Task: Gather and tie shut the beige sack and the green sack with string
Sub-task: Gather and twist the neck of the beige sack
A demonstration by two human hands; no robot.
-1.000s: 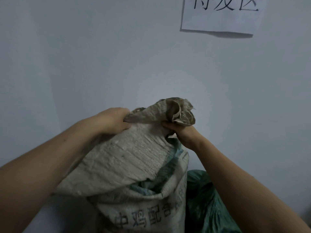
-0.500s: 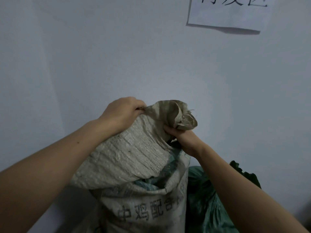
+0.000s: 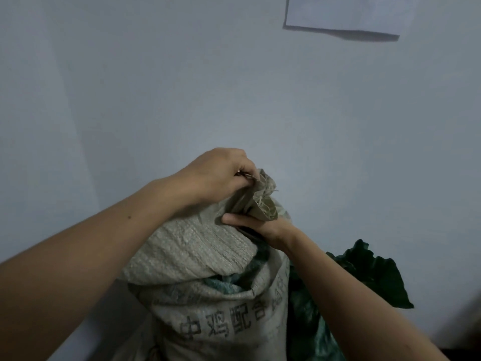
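The beige sack [image 3: 208, 259], woven and printed with dark characters, stands upright against the wall in the lower middle. Its mouth is bunched into a crumpled neck [image 3: 260, 201]. My left hand [image 3: 218, 175] grips the neck from the upper left, fingers curled over the fabric. My right hand [image 3: 263, 225] holds the neck from below and to the right, thumb pressed across its base. The green sack [image 3: 364, 277] stands right behind the beige one at the lower right, mostly hidden by my right forearm. No string is visible.
A plain pale wall [image 3: 156, 87] fills the background close behind both sacks. A white paper sheet [image 3: 346, 14] is stuck on the wall at the upper right.
My left hand has moved right along the sack's top edge and pushed the loose fabric together. The wide flap is now a tight bunch above my right hand. The camera view has dropped slightly.
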